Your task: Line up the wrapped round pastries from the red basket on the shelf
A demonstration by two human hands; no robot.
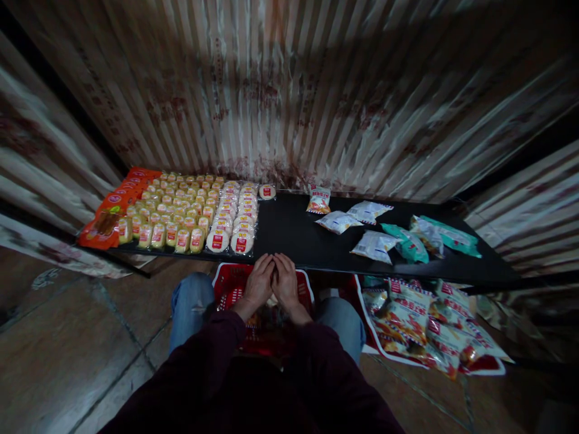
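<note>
My left hand [259,282] and my right hand [284,281] are pressed together over a red basket [230,283] that rests between my knees. Both have their fingers curled downward into the basket, and what they hold is hidden. Just beyond them runs the front edge of a low black shelf [289,235]. On its left part lie rows of small yellow snack packs [174,208] and a column of round white packs [235,217].
Orange packets [113,208] line the shelf's left end. Loose white packets [368,226] and green packets [407,244] lie on its right part. A large bag of red-and-white packets [425,325] sits on the floor to my right. Striped curtain hangs behind.
</note>
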